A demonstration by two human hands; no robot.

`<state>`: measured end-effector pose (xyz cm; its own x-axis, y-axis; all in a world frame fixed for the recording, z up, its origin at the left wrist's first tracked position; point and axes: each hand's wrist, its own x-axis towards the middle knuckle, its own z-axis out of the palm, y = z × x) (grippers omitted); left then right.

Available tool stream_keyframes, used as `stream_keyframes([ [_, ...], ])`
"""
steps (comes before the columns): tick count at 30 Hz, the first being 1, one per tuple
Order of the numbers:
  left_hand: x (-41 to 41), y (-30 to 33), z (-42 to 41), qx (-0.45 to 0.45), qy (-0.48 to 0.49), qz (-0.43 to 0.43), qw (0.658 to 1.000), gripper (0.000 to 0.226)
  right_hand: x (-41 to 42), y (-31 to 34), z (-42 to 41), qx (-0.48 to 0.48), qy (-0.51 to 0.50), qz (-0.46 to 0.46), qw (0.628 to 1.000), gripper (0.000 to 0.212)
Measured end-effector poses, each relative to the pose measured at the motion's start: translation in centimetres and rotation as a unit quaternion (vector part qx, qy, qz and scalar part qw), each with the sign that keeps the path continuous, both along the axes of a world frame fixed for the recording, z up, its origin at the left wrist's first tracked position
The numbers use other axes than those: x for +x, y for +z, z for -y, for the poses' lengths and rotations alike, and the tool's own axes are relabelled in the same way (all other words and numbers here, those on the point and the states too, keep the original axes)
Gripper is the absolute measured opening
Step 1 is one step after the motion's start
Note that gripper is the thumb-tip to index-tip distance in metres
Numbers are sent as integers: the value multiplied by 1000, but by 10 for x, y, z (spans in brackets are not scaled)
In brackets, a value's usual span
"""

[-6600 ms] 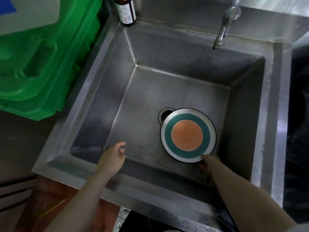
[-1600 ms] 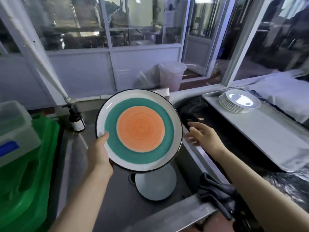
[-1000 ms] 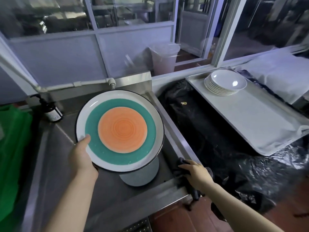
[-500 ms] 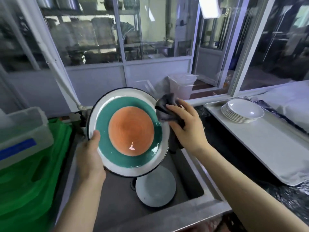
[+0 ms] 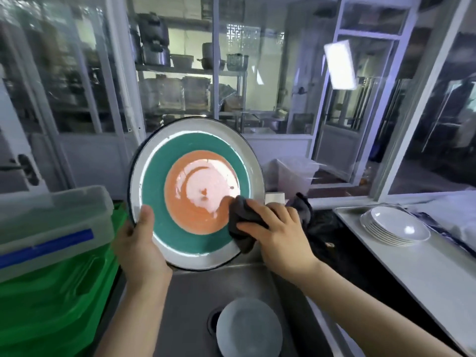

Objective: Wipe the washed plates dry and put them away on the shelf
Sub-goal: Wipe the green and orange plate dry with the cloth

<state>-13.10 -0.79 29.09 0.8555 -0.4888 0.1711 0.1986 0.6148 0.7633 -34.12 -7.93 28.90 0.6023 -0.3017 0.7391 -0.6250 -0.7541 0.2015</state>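
Teal-orange plate (image 5: 180, 228) mid-frame, tilted up over sink (image 5: 190, 300); our left hand (image 5: 140, 249) grips its lower-left rim, thumb on face; right hand (image 5: 279, 234) pinches dark cloth (image 5: 240, 222) against its lower right

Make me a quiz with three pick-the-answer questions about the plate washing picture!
1. Where is the grey plate?
A. in the sink
B. on the tray
C. on the green bin

2. What colour is the middle of the held plate?
A. blue
B. orange
C. yellow

3. What is the right hand doing?
A. hanging free
B. turning a tap
C. pressing a dark cloth on the plate

Answers:
1 A, it lies by the drain in the sink.
2 B, orange inside a teal ring.
3 C, its fingers grip the cloth against the plate, which the left hand holds.
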Motion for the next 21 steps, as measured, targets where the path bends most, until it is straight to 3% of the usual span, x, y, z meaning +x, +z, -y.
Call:
stream_keyframes([
  [2,-3,0,4,-3,-6,-21,1000,15,23,-7,-20,33,63,-6,997,44],
  [7,-10,-4,2,14,-131,-99,986,62,46,9,-25,36,143,-32,989,42],
  [12,-7,-5,2,10,-82,-64,995,45,22,42,15,54,53,47,996,40],
  [17,-11,-3,6,-10,-93,-66,993,31,39,58,27,88,-50,133,986,47],
  [19,-12,-1,7,-16,-84,-83,993,37,50,48,12,85,-2,120,989,51],
  [21,-11,-1,6,-23,-103,-106,989,62,56,33,-6,77,102,43,991,51],
])
